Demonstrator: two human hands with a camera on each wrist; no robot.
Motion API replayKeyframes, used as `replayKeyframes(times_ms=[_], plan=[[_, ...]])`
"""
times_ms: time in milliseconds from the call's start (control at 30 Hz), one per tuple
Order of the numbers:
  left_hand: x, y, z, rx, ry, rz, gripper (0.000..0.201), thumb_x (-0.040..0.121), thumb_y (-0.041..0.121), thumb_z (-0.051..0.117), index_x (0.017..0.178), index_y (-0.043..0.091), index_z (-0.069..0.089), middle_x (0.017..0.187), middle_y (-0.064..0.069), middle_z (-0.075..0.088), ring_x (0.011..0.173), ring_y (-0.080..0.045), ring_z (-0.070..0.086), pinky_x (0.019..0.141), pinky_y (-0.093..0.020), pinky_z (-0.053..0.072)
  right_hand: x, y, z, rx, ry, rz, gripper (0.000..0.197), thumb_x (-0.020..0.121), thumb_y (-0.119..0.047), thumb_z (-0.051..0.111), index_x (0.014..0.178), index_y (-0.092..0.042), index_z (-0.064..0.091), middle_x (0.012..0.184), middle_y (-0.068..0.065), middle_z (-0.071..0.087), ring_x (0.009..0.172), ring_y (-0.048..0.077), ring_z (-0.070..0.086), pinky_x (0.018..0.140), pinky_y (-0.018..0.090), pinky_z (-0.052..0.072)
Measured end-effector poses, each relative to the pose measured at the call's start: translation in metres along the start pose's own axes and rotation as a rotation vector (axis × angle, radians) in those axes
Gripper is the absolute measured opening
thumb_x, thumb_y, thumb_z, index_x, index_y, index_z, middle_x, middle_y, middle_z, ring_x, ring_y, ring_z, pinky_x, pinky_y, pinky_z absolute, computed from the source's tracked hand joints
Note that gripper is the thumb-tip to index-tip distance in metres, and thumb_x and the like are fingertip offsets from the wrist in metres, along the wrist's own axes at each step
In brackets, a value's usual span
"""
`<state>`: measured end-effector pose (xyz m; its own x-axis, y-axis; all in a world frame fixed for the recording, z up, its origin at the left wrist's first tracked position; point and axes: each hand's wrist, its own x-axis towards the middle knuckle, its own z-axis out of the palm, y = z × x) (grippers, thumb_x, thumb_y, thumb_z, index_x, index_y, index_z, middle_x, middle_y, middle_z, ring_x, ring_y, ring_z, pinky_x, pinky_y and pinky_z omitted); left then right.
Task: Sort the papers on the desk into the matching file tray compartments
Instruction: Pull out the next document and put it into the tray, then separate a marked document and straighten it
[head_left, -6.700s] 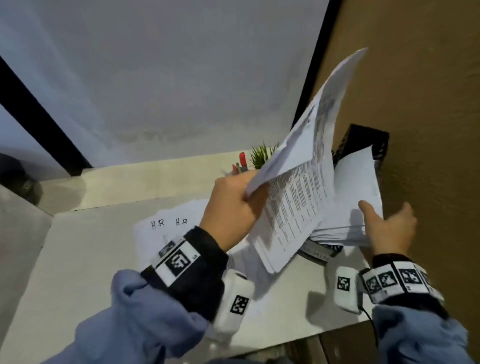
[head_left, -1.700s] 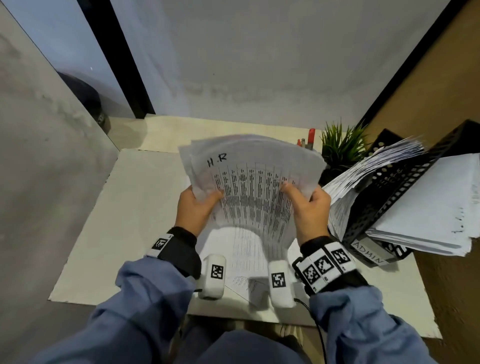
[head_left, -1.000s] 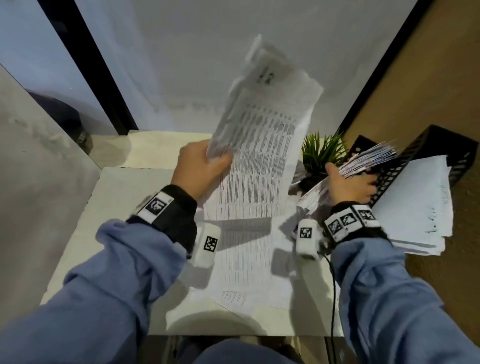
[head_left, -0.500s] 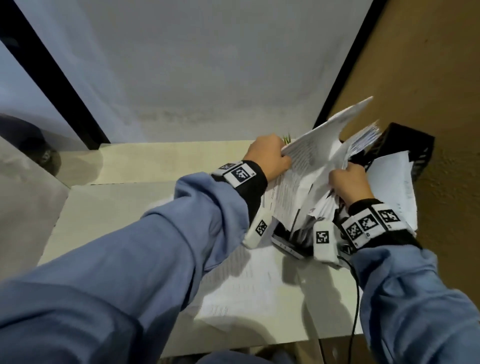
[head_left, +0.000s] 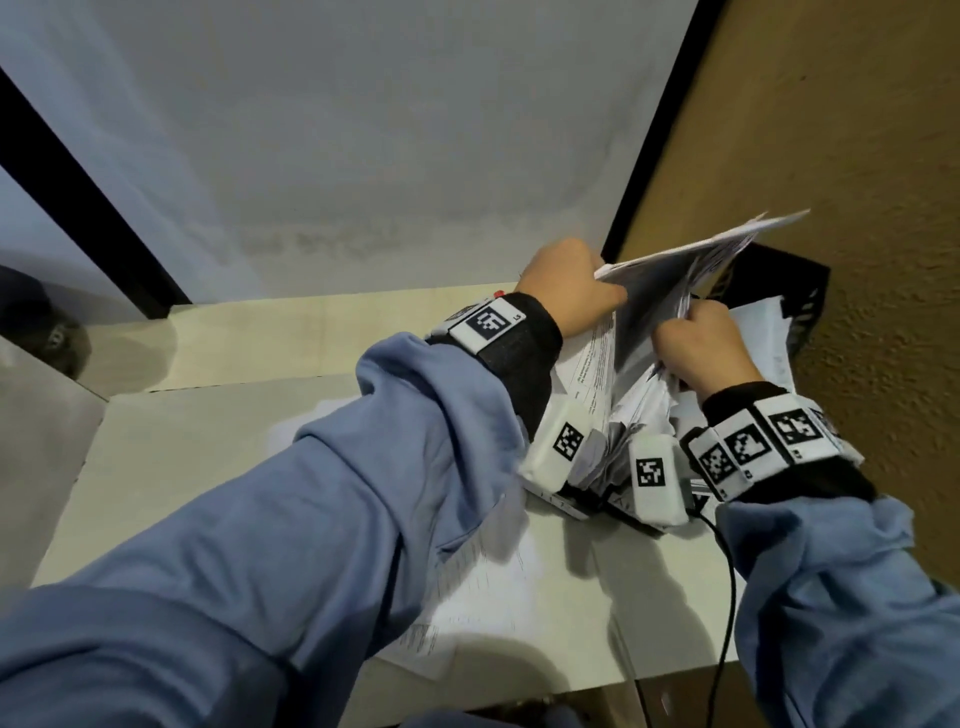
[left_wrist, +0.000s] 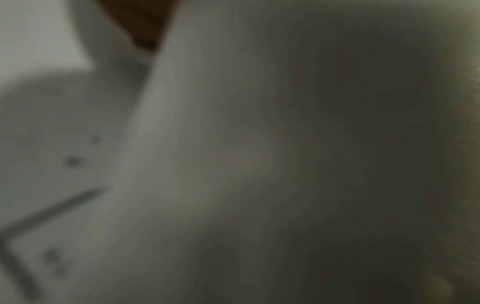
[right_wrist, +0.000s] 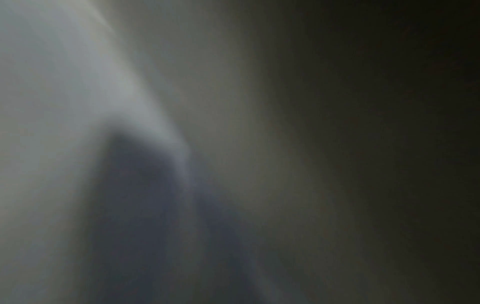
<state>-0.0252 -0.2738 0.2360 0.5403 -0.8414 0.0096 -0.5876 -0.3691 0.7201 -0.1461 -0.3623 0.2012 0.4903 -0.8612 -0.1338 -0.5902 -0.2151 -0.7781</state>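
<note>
In the head view my left hand (head_left: 569, 288) grips a sheaf of printed papers (head_left: 670, 275) by its left edge and holds it tilted over the black mesh file tray (head_left: 802, 291) at the desk's right end. My right hand (head_left: 696, 345) grips the papers standing in the tray (head_left: 641, 405) and holds them aside. A white stack (head_left: 769, 332) lies in the tray's right compartment. Both wrist views show only blurred paper, with no fingers visible.
More printed sheets (head_left: 483, 587) lie on the pale desk (head_left: 218, 436) under my left forearm. A brown textured wall (head_left: 878, 208) stands close behind the tray. A cable (head_left: 727, 571) hangs from my right wrist over the desk's front edge.
Over the last second my left hand has carried the sheaf right and down from above the desk to the tray. My right hand has gone deeper among the tray's papers.
</note>
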Motion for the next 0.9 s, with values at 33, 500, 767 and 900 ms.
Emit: replayKeyframes(times_ms=[33, 500, 767, 900], plan=[[0.001, -0.004, 0.001, -0.025, -0.008, -0.011, 0.03, 0.081, 0.019, 0.062, 0.054, 0.018, 0.048, 0.054, 0.002, 0.044, 0.062, -0.02, 0.046, 0.046, -0.023, 0.03, 0.0, -0.001, -0.002, -0.01, 0.007, -0.006, 0.019, 0.072, -0.01, 0.045, 0.085, -0.006, 0.057, 0.088, 0.015, 0.058, 0.095, 0.035, 0.058, 0.082, 0.041, 0.047], [-0.002, -0.082, 0.081, 0.109, -0.163, -0.163, 0.031, 0.088, 0.008, 0.055, 0.118, 0.01, 0.052, 0.11, -0.015, 0.061, 0.099, -0.031, 0.059, 0.089, -0.037, 0.049, -0.001, 0.024, 0.069, -0.357, -0.167, 0.225, 0.072, 0.087, -0.022, 0.056, 0.143, 0.003, 0.021, 0.136, 0.023, 0.048, 0.124, 0.036, 0.049, 0.099, 0.038, 0.041], [-0.038, -0.121, 0.044, -0.268, 0.169, -0.203, 0.018, 0.091, 0.016, 0.051, 0.104, 0.012, 0.063, 0.103, -0.009, 0.067, 0.092, -0.023, 0.064, 0.088, -0.037, 0.053, -0.041, -0.008, 0.076, -0.094, -0.062, -0.199, 0.048, 0.089, -0.037, 0.055, 0.129, -0.013, 0.047, 0.097, 0.011, 0.065, 0.092, 0.025, 0.061, 0.081, 0.035, 0.051], [-0.094, -0.198, 0.031, -0.079, 0.212, -0.488, 0.019, 0.088, 0.011, 0.052, 0.104, 0.01, 0.061, 0.11, -0.012, 0.066, 0.101, -0.03, 0.061, 0.089, -0.032, 0.048, -0.099, 0.002, 0.111, -0.009, -0.29, -0.432, 0.015, 0.089, -0.03, 0.057, 0.099, -0.021, 0.061, 0.058, -0.007, 0.052, 0.053, 0.004, 0.048, 0.058, 0.024, 0.044]])
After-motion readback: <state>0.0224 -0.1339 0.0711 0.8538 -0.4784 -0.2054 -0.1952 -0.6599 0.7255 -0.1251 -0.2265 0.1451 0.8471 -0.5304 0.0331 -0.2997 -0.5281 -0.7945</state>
